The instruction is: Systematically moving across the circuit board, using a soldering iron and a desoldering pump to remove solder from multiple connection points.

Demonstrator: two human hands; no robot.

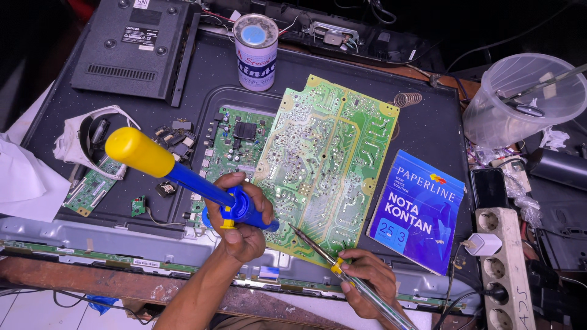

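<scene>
Presently, the left hand [243,227] is closed around the blue barrel of a solder sucker [183,177], whose yellow plunger knob points up and to the left while its tip rests at the lower left edge of the large circuit board [327,165]. The right hand [369,282] is closed in a pen-like grip on a soldering iron [330,260], held at the yellow collar, with the metal tip laid against the lower part of the same board, just beside the sucker's nozzle.

The large circuit board lies solder side up, tilted, on the back of a dismantled flat-screen set [422,122], partly overlapping a smaller green board [235,143] with a dark chip at its centre. A blue receipt booklet [419,211] sits just right of the large board. A cylindrical can [255,52] stands upright beyond the boards, near a black plastic cover [137,46]. A coil of solder wire [408,98] lies at the large board's upper right corner. To the far right are a clear plastic container [520,101] and a white power strip [504,269] with a plug inserted.
</scene>
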